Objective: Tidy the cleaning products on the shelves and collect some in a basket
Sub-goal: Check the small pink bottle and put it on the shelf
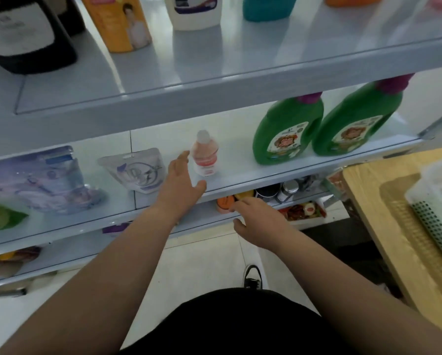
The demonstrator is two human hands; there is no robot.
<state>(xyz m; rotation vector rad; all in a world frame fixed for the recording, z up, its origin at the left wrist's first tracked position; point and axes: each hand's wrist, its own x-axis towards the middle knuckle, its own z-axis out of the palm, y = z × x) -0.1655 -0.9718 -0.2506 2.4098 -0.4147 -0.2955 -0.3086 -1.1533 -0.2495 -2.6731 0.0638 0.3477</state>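
A small pink bottle with a white cap (205, 155) stands upright on the middle shelf (266, 172). My left hand (180, 184) is open just left of it, fingers spread, not touching it. My right hand (259, 221) hangs open lower down, in front of the shelf's edge, beside an orange-lidded jar (225, 204) on the shelf below. Two green bottles with purple caps (289, 131) (357, 121) stand to the right on the middle shelf. A white perforated basket (435, 201) sits on a wooden table at the right edge.
A white pouch (135, 170) and larger refill packs (35, 180) lie left on the middle shelf. The upper shelf holds a yellow bottle (117, 21), a white jug (195, 11), a teal bottle and a black container (23, 34). The wooden table (394, 239) stands right.
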